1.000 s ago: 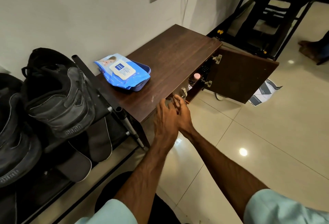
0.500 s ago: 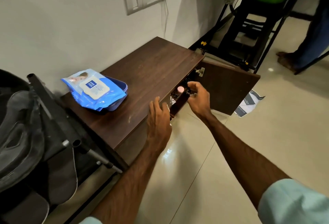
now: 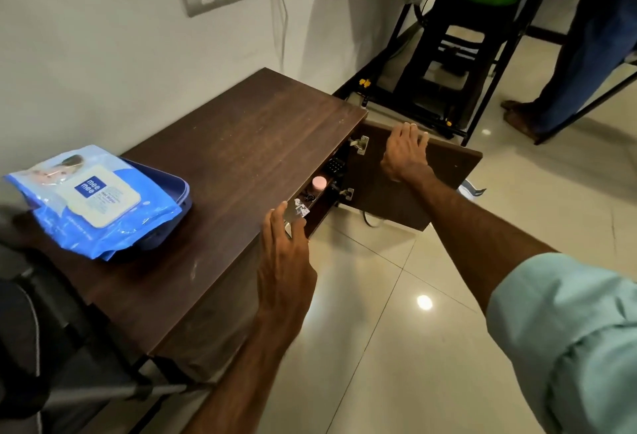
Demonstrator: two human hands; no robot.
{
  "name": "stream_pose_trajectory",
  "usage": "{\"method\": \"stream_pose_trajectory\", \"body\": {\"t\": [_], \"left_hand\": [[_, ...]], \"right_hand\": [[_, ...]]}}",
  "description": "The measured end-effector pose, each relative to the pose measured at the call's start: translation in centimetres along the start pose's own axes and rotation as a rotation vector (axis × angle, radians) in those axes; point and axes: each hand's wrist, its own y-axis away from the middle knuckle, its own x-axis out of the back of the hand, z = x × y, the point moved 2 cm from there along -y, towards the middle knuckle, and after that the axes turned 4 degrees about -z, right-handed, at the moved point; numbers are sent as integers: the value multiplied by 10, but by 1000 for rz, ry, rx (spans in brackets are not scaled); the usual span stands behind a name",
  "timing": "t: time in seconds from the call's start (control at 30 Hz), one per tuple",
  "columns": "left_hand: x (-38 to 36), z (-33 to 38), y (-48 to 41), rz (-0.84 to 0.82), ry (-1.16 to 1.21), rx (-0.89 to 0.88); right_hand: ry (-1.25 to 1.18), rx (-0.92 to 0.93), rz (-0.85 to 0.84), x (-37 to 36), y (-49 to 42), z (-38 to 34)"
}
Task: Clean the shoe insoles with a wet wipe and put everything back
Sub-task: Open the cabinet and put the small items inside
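Left hand lay flat against the cabinet edge; right hand spread open on its door; wipes pack sat nearby.

A dark wood-grain desk stands against a white wall on a glossy tiled floor. Near its left end sits a blue tray, with a blue pack of wet wipes lying across it.

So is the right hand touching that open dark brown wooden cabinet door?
Touching. The head view shows the right hand lying flat on the inner face of the dark brown wooden cabinet door, fingertips at its top edge, no gap visible.
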Motion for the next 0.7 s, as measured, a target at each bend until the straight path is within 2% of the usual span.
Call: {"method": "stream_pose_trajectory", "body": {"t": [0.13, 0.37, 0.5, 0.57, 0.7], "left_hand": [[0, 0, 4, -15, 20, -3], [8, 2, -2, 16, 50, 14], [16, -3, -7, 0, 83, 58], [21, -6, -10, -12, 91, 83], [31, -7, -10, 0, 99, 113]], "right_hand": [[56, -72, -116, -7, -8, 15], [109, -95, -138, -4, -11, 29], [140, -70, -75, 2, -2, 35], [47, -92, -9, 6, 2, 39], [-287, -131, 81, 1, 10, 41]]}}
